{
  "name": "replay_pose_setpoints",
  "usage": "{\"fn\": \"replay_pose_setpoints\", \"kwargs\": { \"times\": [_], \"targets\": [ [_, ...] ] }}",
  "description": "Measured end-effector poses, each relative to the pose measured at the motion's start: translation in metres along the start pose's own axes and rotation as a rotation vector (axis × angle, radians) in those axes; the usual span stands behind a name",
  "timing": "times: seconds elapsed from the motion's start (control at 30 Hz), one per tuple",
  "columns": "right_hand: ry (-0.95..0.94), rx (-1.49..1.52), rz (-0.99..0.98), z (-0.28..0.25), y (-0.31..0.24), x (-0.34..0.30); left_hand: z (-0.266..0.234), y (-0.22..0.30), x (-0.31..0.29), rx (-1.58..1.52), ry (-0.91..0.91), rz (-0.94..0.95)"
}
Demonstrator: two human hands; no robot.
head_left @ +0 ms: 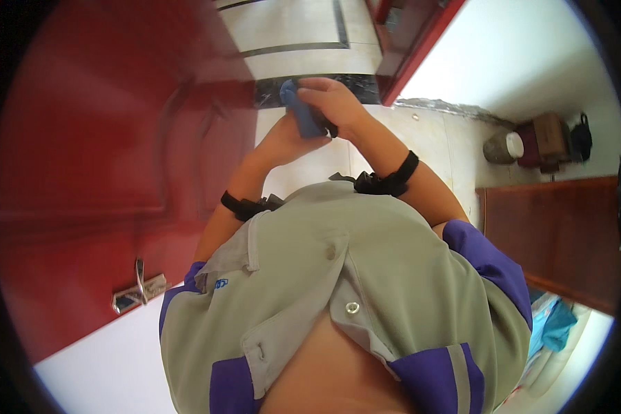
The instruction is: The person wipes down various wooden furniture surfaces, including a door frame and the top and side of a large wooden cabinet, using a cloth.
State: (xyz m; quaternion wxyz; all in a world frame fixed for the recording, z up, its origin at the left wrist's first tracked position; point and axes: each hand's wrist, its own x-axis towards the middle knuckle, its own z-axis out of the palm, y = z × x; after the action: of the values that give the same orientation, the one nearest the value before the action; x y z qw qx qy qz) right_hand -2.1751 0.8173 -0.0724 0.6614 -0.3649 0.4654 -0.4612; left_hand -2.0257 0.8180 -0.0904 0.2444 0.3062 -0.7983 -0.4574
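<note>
Shirt: my grey-green shirt with purple sleeves (pixel 341 228) fills the nearest part of the view, open at the collar.
Forearms: a black strap with dark fittings (pixel 397 181) circles each one.
Left hand: my left hand (pixel 283 143) is closed around the lower part of a smooth blue item (pixel 306 120), its fingers mostly hidden.
Right hand: my right hand (pixel 332 102) has its fingers bent against the item's upper part; blur leaves me unable to tell how tightly they close.
Blue item: it sits between my hands, tilted, above the floor, with something dark beside it.
Door: a glossy red panelled door (pixel 96 172) stands to my left, bearing a silver-coloured metal lever handle (pixel 140 288).
Right side: a reddish-brown wooden panel (pixel 552 238).
Floor: pale tiles (pixel 424 134), then a black marbled strip (pixel 359 87).
By the wall: a brown cardboard box (pixel 550 136) beside a rounded container (pixel 497 148).
</note>
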Motion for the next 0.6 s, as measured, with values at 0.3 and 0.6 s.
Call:
{"fn": "replay_pose_setpoints", "kwargs": {
  "times": [0.3,0.6],
  "targets": [
    [0.272,-0.294,-0.386,-0.132,-0.027,-0.072,0.105,0.005,0.115,-1.234,-0.212,-0.131],
    [0.694,-0.649,-0.470,-0.203,-0.004,-0.133,0.156,0.040,0.180,-1.492,-0.410,-0.228]
  ]
}}
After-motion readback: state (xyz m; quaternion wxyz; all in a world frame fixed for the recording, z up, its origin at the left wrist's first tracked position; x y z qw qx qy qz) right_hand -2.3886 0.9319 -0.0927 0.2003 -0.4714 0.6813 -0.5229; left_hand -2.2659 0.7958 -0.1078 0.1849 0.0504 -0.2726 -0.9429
